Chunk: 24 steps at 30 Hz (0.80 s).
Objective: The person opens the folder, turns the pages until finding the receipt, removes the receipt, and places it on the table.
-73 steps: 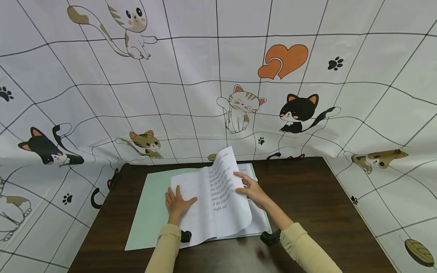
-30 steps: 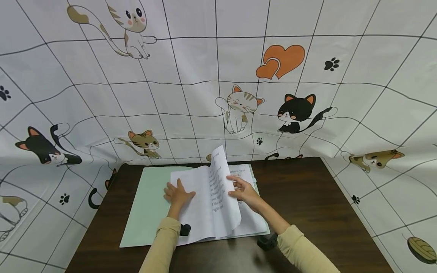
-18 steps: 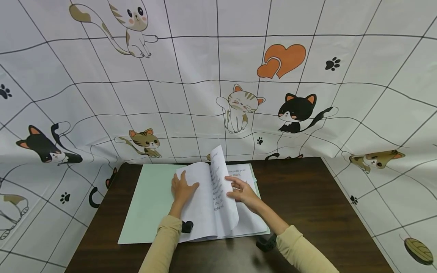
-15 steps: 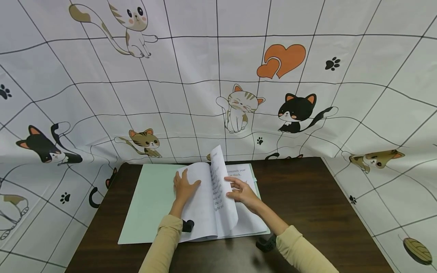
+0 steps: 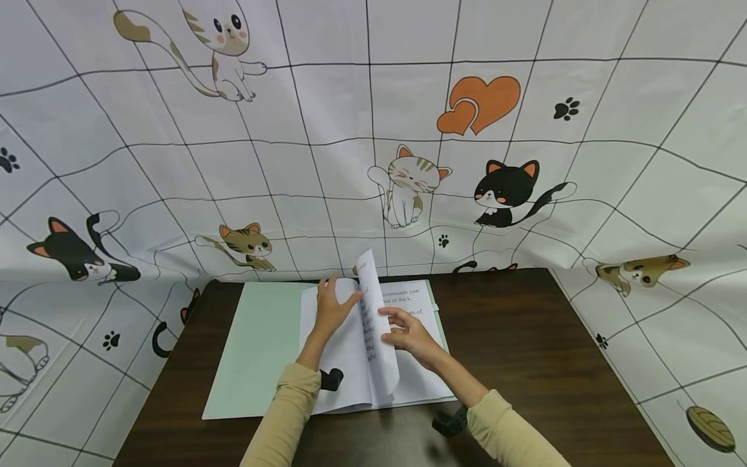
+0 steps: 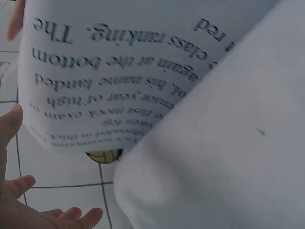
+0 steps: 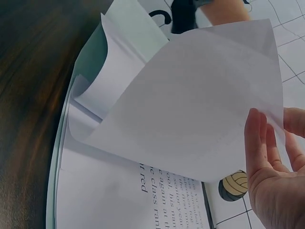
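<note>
A pale green folder [image 5: 251, 363] lies spread on the table, holding several printed sheets. One sheet [image 5: 375, 344] stands up near the middle, bowed, with large black print on its left-facing side. My right hand [image 5: 411, 334] pinches this sheet by its free edge; the right wrist view shows the blank side of the raised sheet [image 7: 190, 105] between thumb and fingers. My left hand [image 5: 334, 313], fingers spread, is over the turned pages [image 5: 344, 376], its thumb close to the raised sheet. In the left wrist view the left hand's fingers [image 6: 90, 218] hold nothing. Another printed page [image 5: 421, 376] lies at right.
The dark wooden table [image 5: 525, 363] extends right of the folder and along its front. Behind it hangs a white gridded cloth [image 5: 327, 117] with cartoon cats. A black device [image 5: 449, 423] sits at the right wrist, another [image 5: 331, 379] at the left.
My left hand has moved up and right over the turned pages, towards the raised sheet. The right hand has carried that sheet leftward, and more of the page beneath shows.
</note>
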Motion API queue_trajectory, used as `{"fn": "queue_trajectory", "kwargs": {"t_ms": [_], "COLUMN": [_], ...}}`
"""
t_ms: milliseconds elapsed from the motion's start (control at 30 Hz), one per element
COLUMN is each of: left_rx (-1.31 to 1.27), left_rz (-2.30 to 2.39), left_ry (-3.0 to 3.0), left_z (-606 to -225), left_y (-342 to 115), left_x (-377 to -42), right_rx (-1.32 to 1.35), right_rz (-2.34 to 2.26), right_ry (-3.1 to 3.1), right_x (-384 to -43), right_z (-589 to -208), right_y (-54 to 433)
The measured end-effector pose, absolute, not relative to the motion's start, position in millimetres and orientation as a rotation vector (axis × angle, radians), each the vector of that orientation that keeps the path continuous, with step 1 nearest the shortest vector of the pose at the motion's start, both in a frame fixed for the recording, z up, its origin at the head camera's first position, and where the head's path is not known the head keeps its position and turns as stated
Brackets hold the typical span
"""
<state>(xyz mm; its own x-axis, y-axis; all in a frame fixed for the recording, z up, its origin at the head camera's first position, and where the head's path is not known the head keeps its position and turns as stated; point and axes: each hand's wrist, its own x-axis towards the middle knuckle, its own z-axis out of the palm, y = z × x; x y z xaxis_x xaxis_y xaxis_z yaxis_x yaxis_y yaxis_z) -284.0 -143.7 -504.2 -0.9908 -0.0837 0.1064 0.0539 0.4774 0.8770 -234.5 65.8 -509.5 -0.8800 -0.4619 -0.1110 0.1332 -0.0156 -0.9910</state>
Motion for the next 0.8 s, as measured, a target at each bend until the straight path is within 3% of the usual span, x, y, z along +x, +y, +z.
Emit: {"fn": "queue_trajectory", "kwargs": {"t_ms": [800], "left_rx": [-0.173], "left_rz": [-1.591], "left_ry": [-2.614], "left_z": [-485.4], "left_y": [-105.6], "left_x": [-278.7], "right_rx": [-0.334], "right_rz": [-1.951], "right_ry": [1.832], "right_x": [-227.3], "right_z": [-513.4], "right_y": [52.1]}}
